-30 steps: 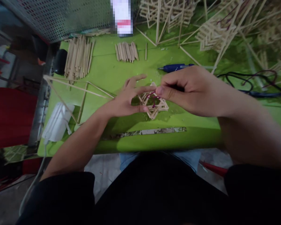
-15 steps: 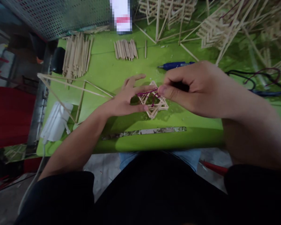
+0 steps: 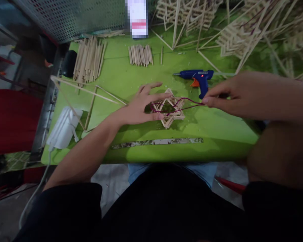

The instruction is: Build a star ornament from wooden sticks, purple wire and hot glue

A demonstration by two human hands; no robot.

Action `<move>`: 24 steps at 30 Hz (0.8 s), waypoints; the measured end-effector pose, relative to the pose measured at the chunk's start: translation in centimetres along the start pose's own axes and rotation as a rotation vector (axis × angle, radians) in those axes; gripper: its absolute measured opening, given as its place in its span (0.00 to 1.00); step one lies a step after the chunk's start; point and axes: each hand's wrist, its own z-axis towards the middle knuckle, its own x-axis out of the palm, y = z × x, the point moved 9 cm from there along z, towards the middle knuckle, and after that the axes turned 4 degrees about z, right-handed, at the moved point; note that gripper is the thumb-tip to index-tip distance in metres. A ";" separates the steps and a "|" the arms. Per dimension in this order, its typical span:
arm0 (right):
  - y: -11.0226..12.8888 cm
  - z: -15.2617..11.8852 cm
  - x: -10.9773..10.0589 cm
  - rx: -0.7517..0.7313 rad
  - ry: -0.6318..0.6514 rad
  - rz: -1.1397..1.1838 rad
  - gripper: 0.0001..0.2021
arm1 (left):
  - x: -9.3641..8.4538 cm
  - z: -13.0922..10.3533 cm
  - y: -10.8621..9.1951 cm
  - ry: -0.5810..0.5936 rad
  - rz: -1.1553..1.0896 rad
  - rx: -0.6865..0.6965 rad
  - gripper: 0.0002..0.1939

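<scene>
A star-shaped frame of thin wooden sticks (image 3: 167,124) lies on the green table (image 3: 224,141). My left hand (image 3: 141,104) rests at its left side, fingers spread, with the thumb on the lower left sticks and a fingertip at the upper edge. A dark purple string (image 3: 189,108) loops over the star and runs to the right. My right hand (image 3: 224,94) pinches the far end of that string between thumb and fingers, to the right of the star and just below the blue glue gun (image 3: 203,80).
Long sticks (image 3: 87,60) and short sticks (image 3: 140,55) lie at the back. Stick constructions (image 3: 236,37) crowd the back right. A white power strip (image 3: 65,127) and joined sticks (image 3: 91,107) are on the left. A flat patterned strip (image 3: 158,142) lies near the front edge.
My right hand has moved right, away from the star, drawing the purple string out with it. More of the blue glue gun shows. My left hand stays on the star.
</scene>
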 end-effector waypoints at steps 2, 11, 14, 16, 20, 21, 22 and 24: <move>0.5 0.6 0.4 -0.018 0.016 -0.045 0.21 | -0.1 0.0 -0.1 -0.011 -0.007 0.004 0.56; -1.4 0.0 3.0 -0.032 0.110 -0.253 0.20 | -0.4 -0.1 -0.9 -0.013 -0.001 -0.016 0.57; -1.2 0.2 4.4 0.015 0.119 -0.248 0.13 | -0.4 -0.1 -0.9 -0.015 -0.008 0.001 0.58; -0.8 0.4 5.0 0.036 0.134 -0.226 0.12 | -0.4 -0.1 -0.7 -0.027 -0.023 0.008 0.58; 0.1 -0.3 5.0 0.031 0.166 -0.149 0.18 | -0.3 -0.1 -0.2 -0.043 -0.029 0.000 0.57; 0.3 -0.6 4.8 0.024 0.170 -0.135 0.19 | -0.3 -0.1 -0.2 -0.045 -0.026 -0.001 0.57; 0.5 -0.8 4.6 0.021 0.173 -0.130 0.18 | -0.3 0.0 -0.1 -0.046 -0.023 -0.002 0.57; 0.8 -0.9 4.3 0.027 0.159 -0.145 0.15 | -0.2 0.0 -0.2 -0.047 -0.022 -0.007 0.56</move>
